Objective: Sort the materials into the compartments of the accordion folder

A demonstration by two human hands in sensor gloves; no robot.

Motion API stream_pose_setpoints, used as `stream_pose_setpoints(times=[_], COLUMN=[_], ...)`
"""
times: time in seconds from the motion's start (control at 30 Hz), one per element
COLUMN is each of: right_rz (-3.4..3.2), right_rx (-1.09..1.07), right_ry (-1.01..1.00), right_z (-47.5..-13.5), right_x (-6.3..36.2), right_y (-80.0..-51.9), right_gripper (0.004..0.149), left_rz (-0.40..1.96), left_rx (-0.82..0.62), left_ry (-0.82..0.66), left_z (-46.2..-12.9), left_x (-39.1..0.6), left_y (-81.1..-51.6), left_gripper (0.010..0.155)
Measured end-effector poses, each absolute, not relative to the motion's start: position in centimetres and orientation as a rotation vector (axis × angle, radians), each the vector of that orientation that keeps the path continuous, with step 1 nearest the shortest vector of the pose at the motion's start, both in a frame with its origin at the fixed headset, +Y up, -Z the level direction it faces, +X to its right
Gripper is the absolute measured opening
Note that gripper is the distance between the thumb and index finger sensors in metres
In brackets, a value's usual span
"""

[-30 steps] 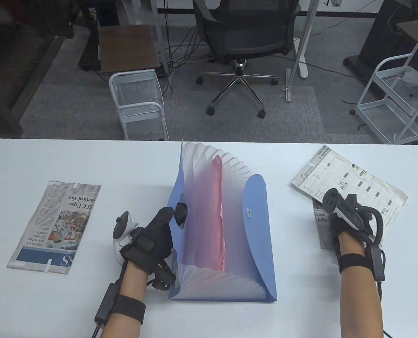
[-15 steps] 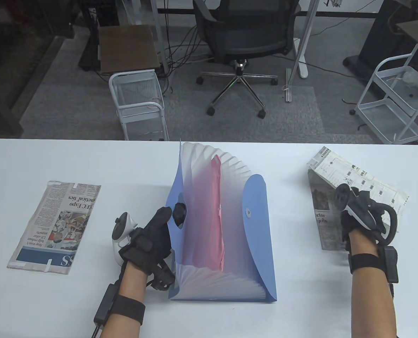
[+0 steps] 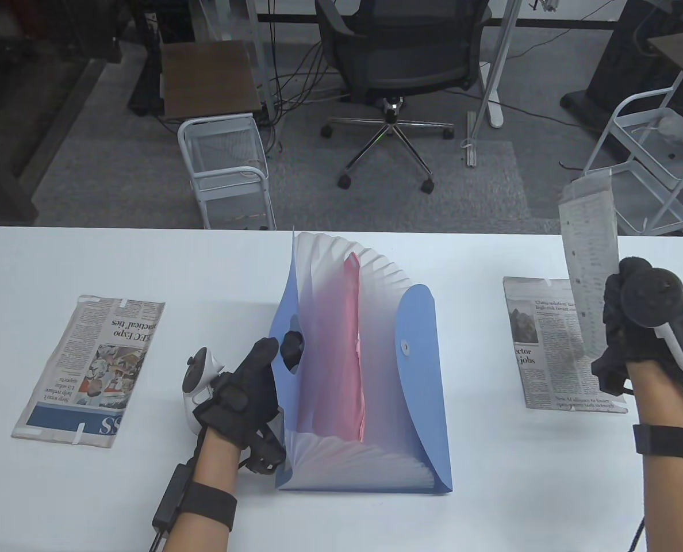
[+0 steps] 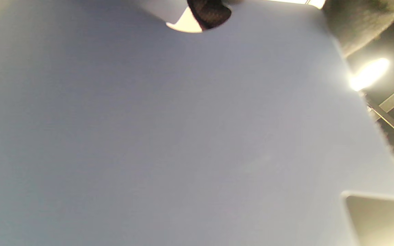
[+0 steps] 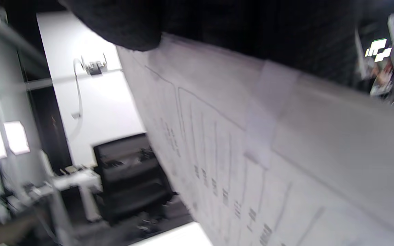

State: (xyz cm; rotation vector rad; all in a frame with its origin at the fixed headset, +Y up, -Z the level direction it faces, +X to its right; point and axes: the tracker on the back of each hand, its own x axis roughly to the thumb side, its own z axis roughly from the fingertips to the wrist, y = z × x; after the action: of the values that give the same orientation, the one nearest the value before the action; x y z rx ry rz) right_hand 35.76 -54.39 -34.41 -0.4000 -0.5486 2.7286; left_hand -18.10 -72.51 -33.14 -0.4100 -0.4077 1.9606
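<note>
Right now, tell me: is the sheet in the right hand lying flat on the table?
No, the right hand holds the printed sheet upright in the air, above the folded newspaper on the table.

"Expo" on left newspaper (image 3: 88, 368); "jobs" on right newspaper (image 3: 540, 345)

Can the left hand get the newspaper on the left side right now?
Probably not yet: the left hand holds the folder open. The newspaper lies flat with nothing between them, so it would have to let go first.
</note>
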Motion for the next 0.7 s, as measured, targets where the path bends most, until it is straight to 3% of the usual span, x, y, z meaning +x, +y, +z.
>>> stream_pose_setpoints(times=[0.23,0.7], right_rz=[2.186,1.695], right_rx=[-0.191,0.096], right_ry=[-0.42,-0.139], right_z=[-31.7,-28.6], right_x=[33.4,27.0], right_y=[-51.1,-48.4], right_gripper=[0.042,0.043], left_rz=[1.978,2.018], left_rx=[-0.41,-0.412], left_ry=[-0.408,-0.413], left_z=[-33.0,-32.9], left_x=[-18.1,-18.4], left_y=[-72.5,-72.5], left_gripper=[0.076,0.076])
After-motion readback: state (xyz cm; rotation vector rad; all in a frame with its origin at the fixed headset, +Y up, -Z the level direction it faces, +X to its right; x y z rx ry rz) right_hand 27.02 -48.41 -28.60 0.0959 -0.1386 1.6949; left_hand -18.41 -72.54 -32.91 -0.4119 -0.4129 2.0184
